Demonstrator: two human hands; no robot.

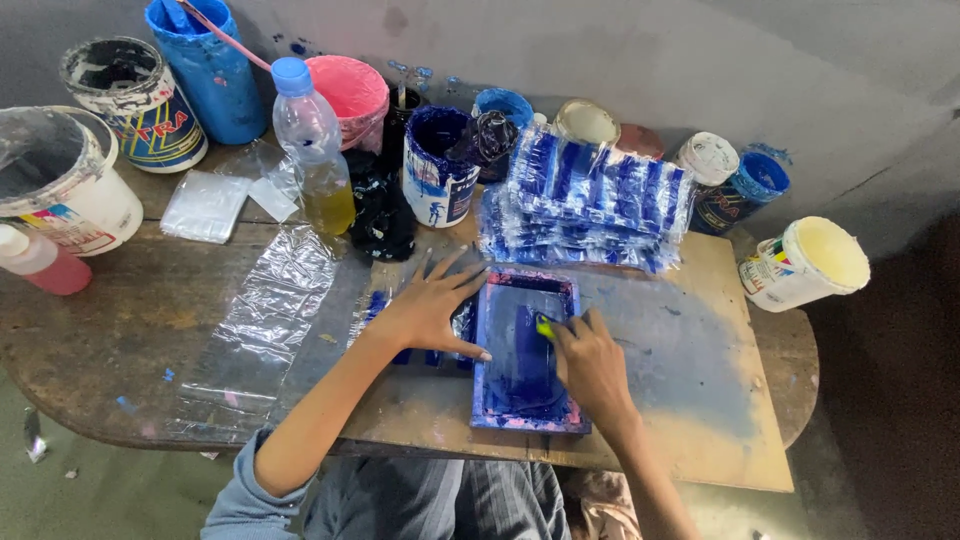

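My right hand (592, 362) is gripping a small squeegee (545, 326) with a yellow-green tip, grip clenched around it, fingers curled tight; the squeegee is sitting inside the blue print screen frame (527, 350), on the inked mesh near its upper right; the frame is lying flat on the wooden board (690, 400), roughly at the board's middle left, right in front of me; my left hand (432, 308) is lying open and flat, fingers spread, grip released, pressing down just left of the frame, fingertips touching the frame's left edge; under that palm a clear plastic bag with blue print is showing; a long clear plastic sheet (262, 320) is lying on the surface further left; a stack of blue-printed plastic bags (590, 205) is sitting behind the frame, near it but not touching as far as I am seeing; a clear bottle (313, 145) with a blue cap and yellowish liquid is standing upright at the back left; a blue-stained ink tub (438, 165) is standing beside it to the right; a white tub (808, 262) is lying tilted at the far right edge of the surface.
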